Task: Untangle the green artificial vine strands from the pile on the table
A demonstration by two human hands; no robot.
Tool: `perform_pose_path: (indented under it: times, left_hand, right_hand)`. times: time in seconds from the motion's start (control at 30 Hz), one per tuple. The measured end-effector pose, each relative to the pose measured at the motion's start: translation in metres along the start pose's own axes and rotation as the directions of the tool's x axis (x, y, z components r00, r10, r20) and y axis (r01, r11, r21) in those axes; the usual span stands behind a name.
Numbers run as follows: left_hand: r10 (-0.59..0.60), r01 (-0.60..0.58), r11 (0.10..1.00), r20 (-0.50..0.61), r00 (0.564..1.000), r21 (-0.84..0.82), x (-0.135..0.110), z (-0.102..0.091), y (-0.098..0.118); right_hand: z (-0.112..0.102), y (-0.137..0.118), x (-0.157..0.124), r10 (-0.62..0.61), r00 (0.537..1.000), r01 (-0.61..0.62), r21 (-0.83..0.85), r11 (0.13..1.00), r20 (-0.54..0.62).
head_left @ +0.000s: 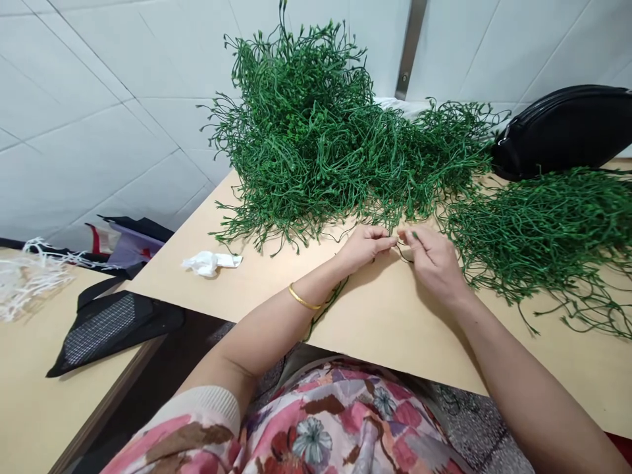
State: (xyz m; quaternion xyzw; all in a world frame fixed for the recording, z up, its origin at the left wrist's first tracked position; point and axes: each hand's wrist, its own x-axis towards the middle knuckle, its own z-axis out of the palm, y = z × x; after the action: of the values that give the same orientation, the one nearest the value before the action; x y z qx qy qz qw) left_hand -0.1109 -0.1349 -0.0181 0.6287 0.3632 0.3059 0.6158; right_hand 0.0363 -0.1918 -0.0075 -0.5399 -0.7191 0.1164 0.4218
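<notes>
My left hand (366, 245) and my right hand (433, 259) meet over the wooden table (395, 322), fingertips pinched together on a thin green plastic stem (405, 245). Another part of green stem (326, 304) trails under my left wrist, which wears a gold bangle (303, 299). Just beyond my hands rises a big heap of green artificial sprigs (316, 138). A flatter pile of the same sprigs (548, 230) lies to the right of my right hand.
A crumpled white tissue (210, 262) lies on the table's left part. A black bag (563, 131) sits at the back right against the tiled wall. On a second table to the left rest a black mesh pouch (106, 326) and white netting (24, 276).
</notes>
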Motion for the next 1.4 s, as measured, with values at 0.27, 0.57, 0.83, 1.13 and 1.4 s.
perform_pose_path:
  times: [0.27,0.57,0.83,1.13,1.4]
  left_hand:
    - [-0.088,0.094,0.966,0.036,0.995,-0.241,-0.003,0.01,0.0]
    - [0.017,0.005,0.989,-0.146,0.989,0.147,0.006,0.022,-0.007]
    - [0.128,-0.048,0.962,-0.287,0.949,0.27,0.008,0.005,-0.008]
    - [0.281,-0.162,0.933,-0.369,0.886,0.32,-0.004,0.005,-0.007]
    - [0.023,-0.086,0.971,-0.275,0.961,-0.221,-0.005,0.012,0.004]
  right_hand:
    - [0.013,-0.008,-0.004,0.239,0.961,-0.216,-0.161,0.963,0.139]
    - [-0.002,-0.015,-0.006,0.165,0.937,0.023,-0.525,0.851,0.309]
    - [-0.02,-0.018,-0.002,0.105,0.985,-0.126,0.153,0.98,0.137]
    - [-0.018,0.016,-0.002,0.197,0.938,-0.184,0.072,0.98,-0.285]
    - [-0.004,0.005,0.001,-0.175,0.969,0.165,-0.072,0.984,-0.174]
